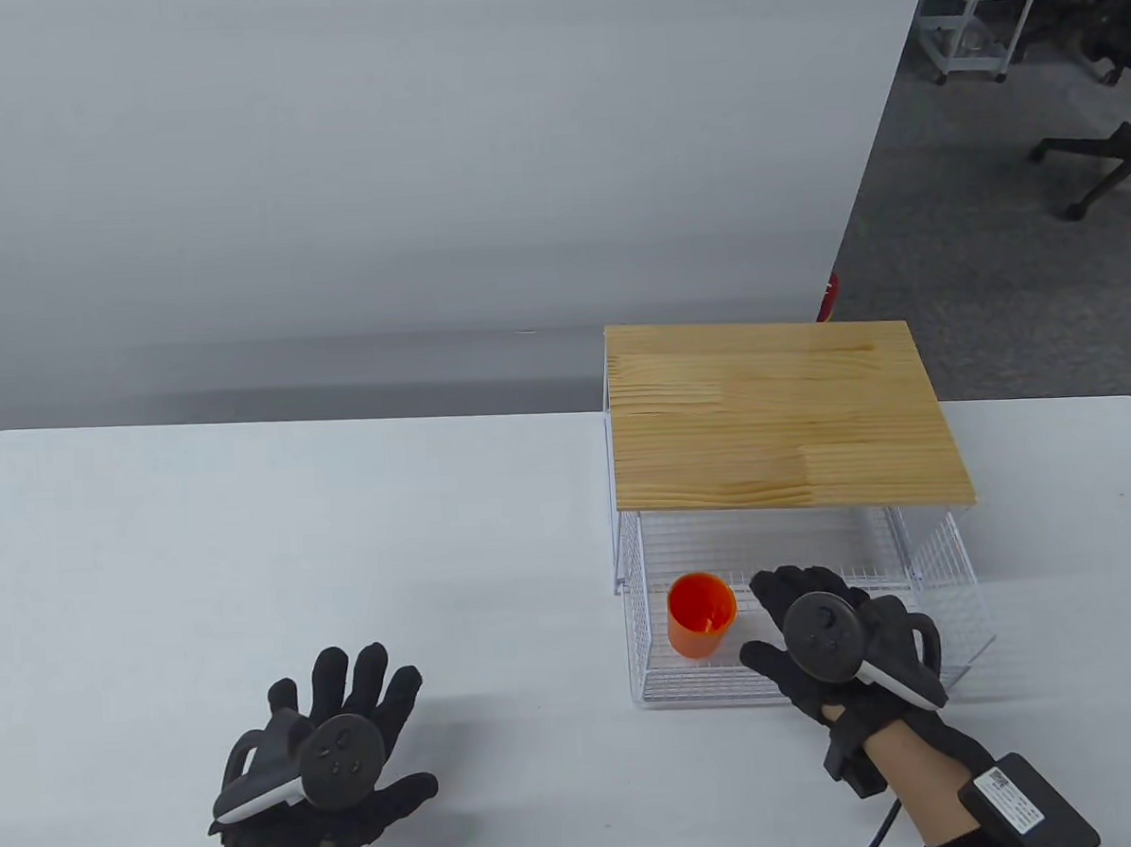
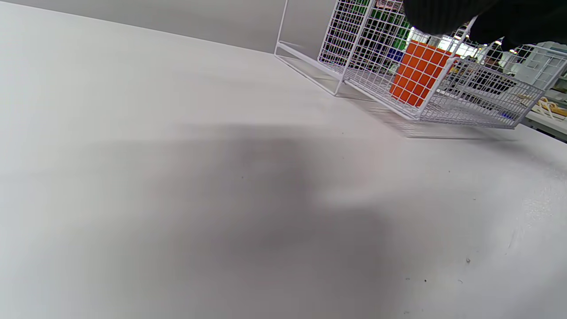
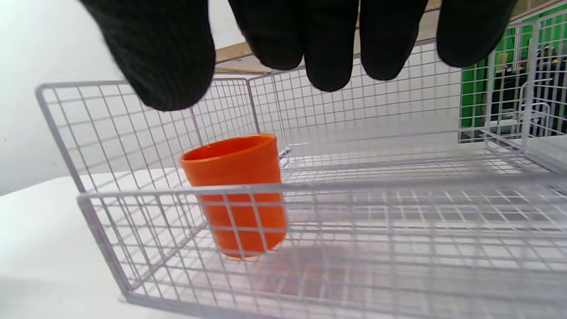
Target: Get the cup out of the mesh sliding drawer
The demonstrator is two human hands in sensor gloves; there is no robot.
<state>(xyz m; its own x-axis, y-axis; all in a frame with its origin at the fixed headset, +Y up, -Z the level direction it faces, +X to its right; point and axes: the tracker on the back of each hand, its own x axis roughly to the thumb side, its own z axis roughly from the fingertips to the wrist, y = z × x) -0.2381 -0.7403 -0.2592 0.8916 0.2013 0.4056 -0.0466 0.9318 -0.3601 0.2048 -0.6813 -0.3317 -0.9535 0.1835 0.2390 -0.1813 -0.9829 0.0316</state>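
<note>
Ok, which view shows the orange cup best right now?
Table view: the cup shows unobstructed from above, upright in the pulled-out drawer. Right wrist view shows it close behind mesh; left wrist view shows it distant, through mesh.

Rear of mesh drawer [image 1: 942,565] hidden beneath wooden top [image 1: 783,417]. Left hand [image 1: 333,767] wrist cut by bottom edge. Right hand [image 1: 837,641] covers drawer's front rim. Wrist-view drawer front wires blurred.

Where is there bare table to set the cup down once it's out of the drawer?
Bare table runs left of the mesh drawer, beyond the left hand. A thinner strip lies before the drawer front. Crowded: inside the drawer, where the right hand hovers beside the orange cup.
</note>
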